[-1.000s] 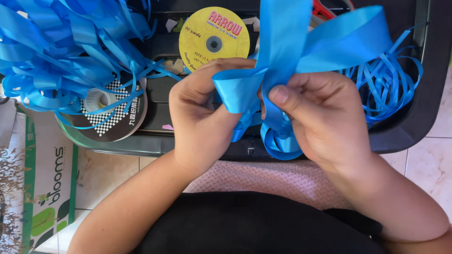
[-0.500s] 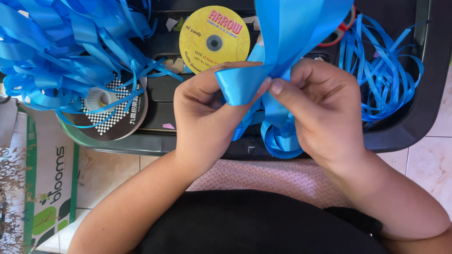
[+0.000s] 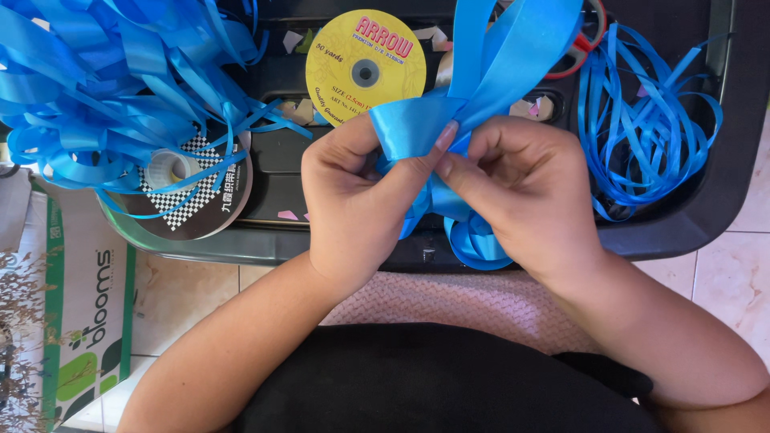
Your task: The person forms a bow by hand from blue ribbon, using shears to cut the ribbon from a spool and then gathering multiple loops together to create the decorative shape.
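Ribbon: the wide blue satin ribbon you're working is glossy and smooth, folded into flat loops, sitting mid-scene over the near edge of the black tray.
Left hand: your left hand has thumb and fingers pinched tight on the fold.
Right hand: your right hand is curled closed, pinching the same ribbon from the right.
Spool: round yellow reel, flat card face, just beyond your hands.
Left pile: shiny blue loops heaped up.
Right side: thin blue ribbon strands, loose and tangled.
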